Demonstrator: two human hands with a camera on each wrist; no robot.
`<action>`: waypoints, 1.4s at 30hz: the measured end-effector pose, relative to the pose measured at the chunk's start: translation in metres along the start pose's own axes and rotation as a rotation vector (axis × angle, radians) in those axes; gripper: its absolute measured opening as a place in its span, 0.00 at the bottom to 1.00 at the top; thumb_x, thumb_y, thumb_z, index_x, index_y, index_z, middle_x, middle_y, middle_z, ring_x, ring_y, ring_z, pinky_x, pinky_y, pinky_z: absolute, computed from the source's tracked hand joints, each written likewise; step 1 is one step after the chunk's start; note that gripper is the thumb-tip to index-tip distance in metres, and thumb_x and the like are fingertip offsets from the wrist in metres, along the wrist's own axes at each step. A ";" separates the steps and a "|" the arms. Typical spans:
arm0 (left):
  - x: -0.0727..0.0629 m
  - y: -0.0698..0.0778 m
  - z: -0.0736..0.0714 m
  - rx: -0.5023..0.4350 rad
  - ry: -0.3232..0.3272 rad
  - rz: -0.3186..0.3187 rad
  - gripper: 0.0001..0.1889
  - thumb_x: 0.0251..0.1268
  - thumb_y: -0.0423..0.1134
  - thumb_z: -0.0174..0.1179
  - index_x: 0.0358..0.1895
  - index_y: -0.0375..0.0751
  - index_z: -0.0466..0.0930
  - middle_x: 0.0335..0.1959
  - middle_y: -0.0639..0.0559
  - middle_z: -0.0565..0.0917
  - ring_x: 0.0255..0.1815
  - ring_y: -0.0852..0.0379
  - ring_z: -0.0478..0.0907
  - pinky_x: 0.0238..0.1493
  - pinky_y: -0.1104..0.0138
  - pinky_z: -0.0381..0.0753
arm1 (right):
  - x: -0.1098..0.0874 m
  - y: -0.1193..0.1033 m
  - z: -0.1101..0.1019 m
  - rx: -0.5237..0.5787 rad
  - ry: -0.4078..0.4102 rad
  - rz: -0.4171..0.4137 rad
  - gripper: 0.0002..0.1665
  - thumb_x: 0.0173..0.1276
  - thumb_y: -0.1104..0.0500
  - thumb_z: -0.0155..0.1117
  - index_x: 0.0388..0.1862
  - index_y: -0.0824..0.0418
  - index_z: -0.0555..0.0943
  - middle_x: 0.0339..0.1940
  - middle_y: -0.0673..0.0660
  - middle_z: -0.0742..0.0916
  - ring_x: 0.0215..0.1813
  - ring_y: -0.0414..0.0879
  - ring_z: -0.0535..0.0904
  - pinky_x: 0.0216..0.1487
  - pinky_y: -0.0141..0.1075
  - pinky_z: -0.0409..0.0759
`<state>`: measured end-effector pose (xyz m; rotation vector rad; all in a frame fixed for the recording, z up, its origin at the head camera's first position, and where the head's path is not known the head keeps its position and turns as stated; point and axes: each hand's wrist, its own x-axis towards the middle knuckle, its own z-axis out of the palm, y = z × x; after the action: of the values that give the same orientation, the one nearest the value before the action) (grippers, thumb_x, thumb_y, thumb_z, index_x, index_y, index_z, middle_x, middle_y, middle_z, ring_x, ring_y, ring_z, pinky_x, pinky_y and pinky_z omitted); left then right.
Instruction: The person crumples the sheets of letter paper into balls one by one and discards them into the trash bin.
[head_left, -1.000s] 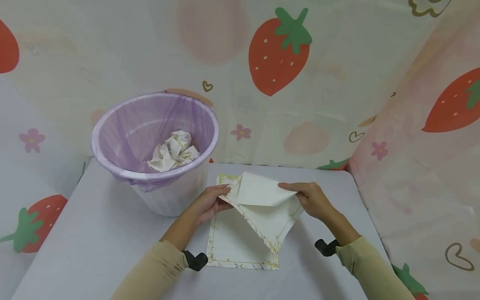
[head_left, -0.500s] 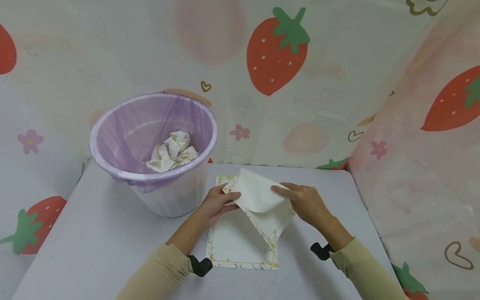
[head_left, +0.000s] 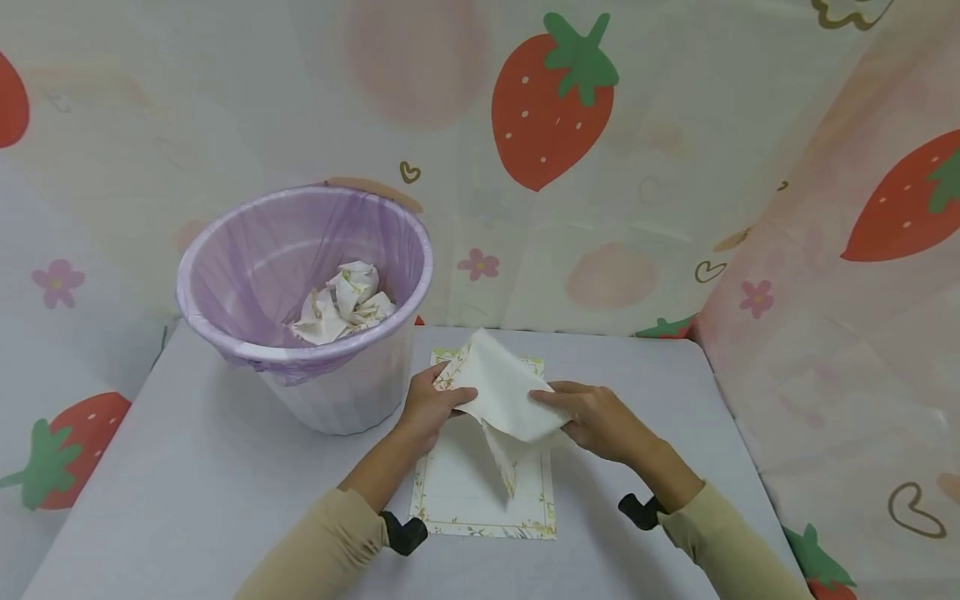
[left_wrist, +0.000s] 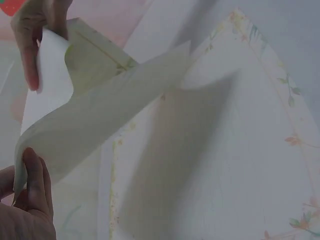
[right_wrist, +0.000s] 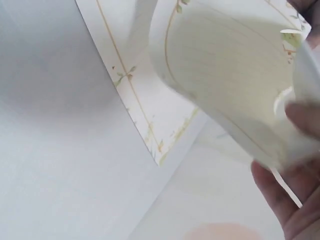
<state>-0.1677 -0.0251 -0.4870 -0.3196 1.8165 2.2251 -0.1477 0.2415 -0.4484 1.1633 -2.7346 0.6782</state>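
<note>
Both hands hold up one sheet of floral-bordered paper [head_left: 506, 387], bent and folded over, with a corner hanging down. My left hand [head_left: 431, 406] pinches its left side between thumb and fingers; the left wrist view shows those fingertips [left_wrist: 34, 175] against the paper. On the right side my right hand [head_left: 603, 419] grips the sheet, thumb on top and fingers [right_wrist: 280, 192] beneath in the right wrist view. Below lies another flat sheet of bordered stationery [head_left: 480, 500] on the table, partly covered by the held one and its shadow.
A white bin [head_left: 337, 400] with a purple liner [head_left: 247, 275] stands at the back left. Several crumpled papers [head_left: 345, 304] lie inside it. The table [head_left: 300, 492] has a pale cover, and a strawberry-print backdrop [head_left: 675, 167] rises behind and to the right.
The held paper has been bent further, its white back now facing up more. My right hand has moved left and slightly down, closer to the left hand. The hanging corner has swung left.
</note>
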 end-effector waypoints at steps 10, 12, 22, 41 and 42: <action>-0.001 0.007 -0.002 -0.049 0.009 0.014 0.26 0.58 0.22 0.66 0.62 0.27 0.75 0.47 0.39 0.83 0.35 0.58 0.83 0.35 0.68 0.84 | 0.001 -0.006 0.003 0.350 -0.056 0.190 0.19 0.74 0.61 0.61 0.61 0.64 0.81 0.58 0.63 0.84 0.49 0.50 0.85 0.46 0.41 0.84; -0.001 0.008 -0.001 -0.049 0.006 0.015 0.25 0.58 0.22 0.66 0.61 0.26 0.75 0.46 0.39 0.83 0.34 0.58 0.83 0.35 0.69 0.84 | 0.002 -0.006 0.004 0.400 -0.029 0.217 0.18 0.72 0.66 0.62 0.59 0.64 0.82 0.56 0.63 0.85 0.46 0.51 0.86 0.42 0.38 0.85; -0.003 0.009 0.000 -0.017 -0.026 0.033 0.21 0.60 0.24 0.65 0.58 0.26 0.77 0.45 0.38 0.84 0.35 0.58 0.83 0.35 0.69 0.84 | 0.007 -0.007 0.014 0.489 0.030 0.458 0.43 0.65 0.70 0.68 0.77 0.59 0.64 0.41 0.63 0.88 0.37 0.50 0.87 0.36 0.41 0.87; -0.007 0.005 0.013 0.177 0.072 0.190 0.18 0.61 0.29 0.67 0.55 0.28 0.82 0.50 0.38 0.85 0.45 0.51 0.84 0.43 0.66 0.84 | 0.024 -0.027 0.032 0.435 0.197 0.522 0.04 0.70 0.66 0.63 0.37 0.63 0.76 0.24 0.57 0.87 0.23 0.42 0.83 0.21 0.33 0.79; -0.007 0.005 0.013 0.180 0.074 0.203 0.18 0.61 0.29 0.67 0.54 0.27 0.82 0.50 0.37 0.85 0.46 0.51 0.83 0.43 0.66 0.84 | 0.025 -0.029 0.032 0.443 0.202 0.513 0.04 0.71 0.66 0.63 0.37 0.63 0.76 0.24 0.57 0.87 0.23 0.42 0.82 0.20 0.33 0.79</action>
<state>-0.1627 -0.0137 -0.4770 -0.1917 2.1582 2.1809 -0.1419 0.1933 -0.4607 0.3808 -2.7867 1.4262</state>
